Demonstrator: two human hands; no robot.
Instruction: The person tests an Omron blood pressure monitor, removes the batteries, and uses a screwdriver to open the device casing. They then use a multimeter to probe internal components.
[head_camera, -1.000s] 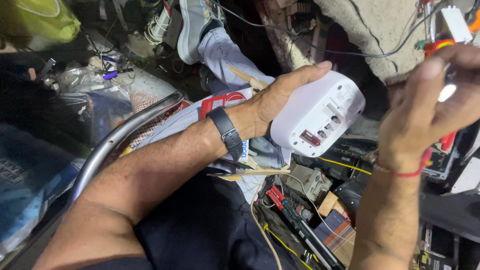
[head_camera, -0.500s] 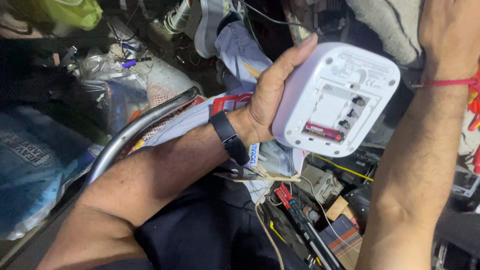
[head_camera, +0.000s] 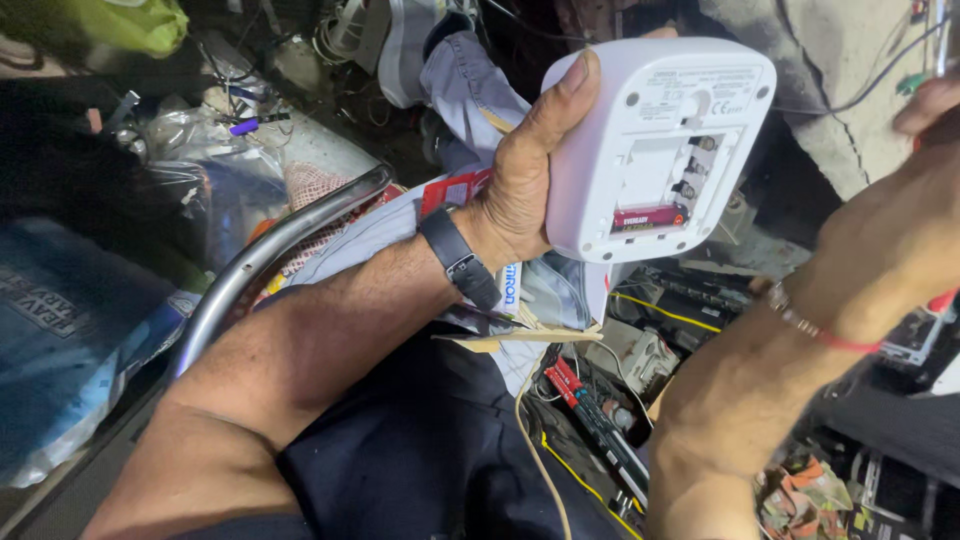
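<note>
- Nearest to the camera, over a dark cloth (head_camera: 420, 440) on the lap, the two bare forearms reach upward into the scene.
- Between the forearms, low down, some red and black tools (head_camera: 590, 410) lie among wires and small parts.
- The left wrist has a dark band (head_camera: 458, 258); beside that arm runs a bent metal tube (head_camera: 270, 255).
- The left hand (head_camera: 520, 190) is closed around the left edge of a white device (head_camera: 660, 100), thumb up along the side, holding it in the air at the upper middle, above the clutter.
- The device shows its back to the camera. The battery bay is open, with no cover on it; one red battery (head_camera: 648, 217) sits in the lowest slot, and the slots above look empty.
- I judge that the work is at the open bay. Any move there needs the device held still, with the back turned to the eyes.
- The battery's long axis goes nearly left to right; the body looks almost square, with the bay end pointing down to the lap.
- The right hand (head_camera: 900, 230) is at the right edge, apart from the device; I cannot tell if it grips something.
</note>
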